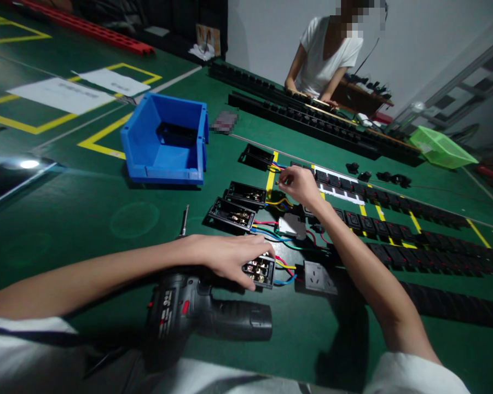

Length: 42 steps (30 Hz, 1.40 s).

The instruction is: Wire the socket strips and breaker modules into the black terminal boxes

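Observation:
My left hand (230, 257) rests on a black socket module (259, 271) with brass terminals, fingers pressed round its near end. From that module red, yellow and blue wires (285, 268) run out to the right. My right hand (299, 185) reaches farther out and pinches coloured wire ends (276, 167) beside another black module (255, 156). Two more open modules (238, 203) lie between my hands. A black cordless screwdriver (197, 312) lies on the green table just below my left hand.
A blue plastic bin (164, 139) stands to the left. Long black socket strips (414, 230) run off to the right. A grey socket face (315, 276) lies near the wires. Across the table a person in a white shirt (326, 54) works on strips. A green basket (441, 146) sits far right.

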{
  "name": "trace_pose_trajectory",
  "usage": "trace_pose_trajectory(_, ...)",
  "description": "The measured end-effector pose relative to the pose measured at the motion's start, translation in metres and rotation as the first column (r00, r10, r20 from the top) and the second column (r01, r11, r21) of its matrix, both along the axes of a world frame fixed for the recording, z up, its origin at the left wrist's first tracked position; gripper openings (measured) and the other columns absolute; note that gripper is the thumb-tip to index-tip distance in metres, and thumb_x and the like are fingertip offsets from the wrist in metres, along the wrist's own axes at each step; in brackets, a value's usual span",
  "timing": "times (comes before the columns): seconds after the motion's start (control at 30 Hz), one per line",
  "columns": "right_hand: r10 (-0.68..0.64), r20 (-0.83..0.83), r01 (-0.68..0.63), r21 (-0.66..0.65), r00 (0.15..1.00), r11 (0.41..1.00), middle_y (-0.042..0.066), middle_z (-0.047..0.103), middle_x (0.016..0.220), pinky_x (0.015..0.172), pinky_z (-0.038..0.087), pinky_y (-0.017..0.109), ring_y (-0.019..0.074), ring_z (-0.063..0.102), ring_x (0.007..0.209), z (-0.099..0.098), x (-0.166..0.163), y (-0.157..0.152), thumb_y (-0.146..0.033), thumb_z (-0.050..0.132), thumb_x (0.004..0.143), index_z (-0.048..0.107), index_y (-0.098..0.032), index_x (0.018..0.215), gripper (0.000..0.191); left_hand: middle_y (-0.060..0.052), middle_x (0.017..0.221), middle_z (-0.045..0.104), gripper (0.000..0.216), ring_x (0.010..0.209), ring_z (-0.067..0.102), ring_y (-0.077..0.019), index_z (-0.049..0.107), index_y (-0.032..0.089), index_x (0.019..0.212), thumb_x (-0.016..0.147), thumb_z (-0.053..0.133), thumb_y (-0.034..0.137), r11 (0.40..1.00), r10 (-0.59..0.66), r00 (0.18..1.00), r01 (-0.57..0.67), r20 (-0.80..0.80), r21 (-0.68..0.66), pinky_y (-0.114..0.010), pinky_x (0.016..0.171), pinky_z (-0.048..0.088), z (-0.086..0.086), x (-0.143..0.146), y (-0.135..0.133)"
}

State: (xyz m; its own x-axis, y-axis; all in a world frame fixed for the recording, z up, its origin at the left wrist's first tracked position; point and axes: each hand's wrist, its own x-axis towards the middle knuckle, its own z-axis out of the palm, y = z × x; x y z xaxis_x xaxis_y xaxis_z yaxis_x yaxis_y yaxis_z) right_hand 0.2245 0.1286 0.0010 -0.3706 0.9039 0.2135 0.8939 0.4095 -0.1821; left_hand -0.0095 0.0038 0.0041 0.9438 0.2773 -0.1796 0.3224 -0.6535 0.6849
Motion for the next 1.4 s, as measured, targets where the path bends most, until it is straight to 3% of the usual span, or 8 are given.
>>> trace_pose_trajectory(0.07,0.072,-0.101,-0.071,0.022,0.992,0.997,0.004,0.066,0.091,0.074,0.045,0.022,0.0132,0.061,0.079,0.010,0.000,-0.022,-0.018,0.057,0.082,0.066,-0.015,0.090,0.012,-0.010,0.117,0.052,0.062,0.111,0.054,-0.0265,0.044,0.015,0.132,0.082,0.071,0.038,1.000,-0.001,1.000,0.001,0.012,-0.002,-0.029,0.093,0.041,-0.001,0.000,0.000)
trace_pose_trajectory(0.2,0.259,-0.406,-0.252,0.071,0.877,0.965,0.002,0.062,0.081,0.068,0.045,0.024,0.0115,0.058,0.072,0.019,0.000,-0.082,-0.018,0.058,0.084,0.064,-0.016,0.085,0.007,-0.009,0.116,0.053,0.064,0.109,0.055,-0.0262,0.043,0.017,0.134,0.080,0.072,0.037,1.000,0.017,0.999,-0.017,0.032,-0.010,-0.030,0.092,0.042,-0.004,-0.001,0.000)
trace_pose_trajectory(0.37,0.281,-0.535,-0.295,0.062,0.797,0.953,0.001,0.062,0.082,0.072,0.047,0.027,0.0121,0.058,0.076,0.002,0.007,-0.147,-0.014,0.060,0.086,0.062,-0.018,0.086,0.004,-0.009,0.114,0.056,0.059,0.105,0.057,-0.0249,0.048,0.016,0.128,0.079,0.074,0.036,0.999,0.014,0.999,-0.016,0.050,0.040,-0.028,0.089,0.044,-0.005,0.001,-0.001)
trace_pose_trajectory(0.53,0.247,-0.547,-0.263,0.051,0.800,0.963,0.003,0.063,0.086,0.073,0.049,0.028,0.0137,0.060,0.079,-0.017,0.015,-0.182,-0.012,0.060,0.086,0.062,-0.019,0.092,0.009,-0.011,0.121,0.059,0.063,0.112,0.057,-0.0272,0.049,0.018,0.131,0.079,0.075,0.041,0.992,0.019,0.998,-0.026,0.061,0.123,-0.032,0.094,0.043,0.003,0.001,-0.004)
trace_pose_trajectory(0.7,0.276,-0.562,-0.285,0.074,0.780,0.956,0.005,0.062,0.089,0.068,0.052,0.028,0.0147,0.061,0.079,-0.017,0.012,-0.208,-0.012,0.061,0.086,0.061,-0.021,0.099,0.015,-0.011,0.118,0.061,0.039,0.113,0.056,-0.0266,0.056,0.017,0.122,0.091,0.062,0.041,0.957,0.136,0.973,-0.178,0.189,0.229,-0.036,0.098,0.041,0.018,0.006,-0.016)
trace_pose_trajectory(0.9,0.416,-0.511,-0.318,0.271,0.752,0.908,0.008,0.066,0.091,0.064,0.053,0.030,0.0162,0.063,0.078,-0.028,0.005,-0.235,-0.007,0.065,0.082,0.059,-0.020,0.109,0.031,-0.004,0.096,0.065,0.013,0.087,0.061,-0.0153,0.060,0.016,0.105,0.092,0.060,0.021,0.983,0.181,0.925,-0.179,0.333,-0.038,-0.024,0.078,0.045,0.021,0.019,-0.046)
trace_pose_trajectory(1.2,0.520,-0.469,-0.377,0.369,0.714,0.850,0.010,0.069,0.091,0.062,0.054,0.029,0.0165,0.064,0.077,-0.026,0.011,-0.239,-0.005,0.065,0.082,0.057,-0.017,0.116,0.037,-0.002,0.091,0.069,0.013,0.083,0.066,-0.0121,0.065,0.016,0.100,0.092,0.062,0.026,0.943,0.266,0.902,-0.170,0.340,-0.285,-0.020,0.077,0.049,0.011,0.024,-0.048)
trace_pose_trajectory(1.4,0.501,-0.430,-0.374,0.348,0.751,0.860,0.007,0.070,0.091,0.060,0.051,0.028,0.0148,0.064,0.074,-0.031,0.014,-0.235,-0.010,0.062,0.086,0.058,-0.021,0.113,0.030,-0.002,0.091,0.071,0.011,0.082,0.065,-0.0112,0.068,0.016,0.098,0.090,0.063,0.020,0.958,0.232,0.906,-0.149,0.354,-0.244,-0.019,0.077,0.048,0.014,0.023,-0.040)
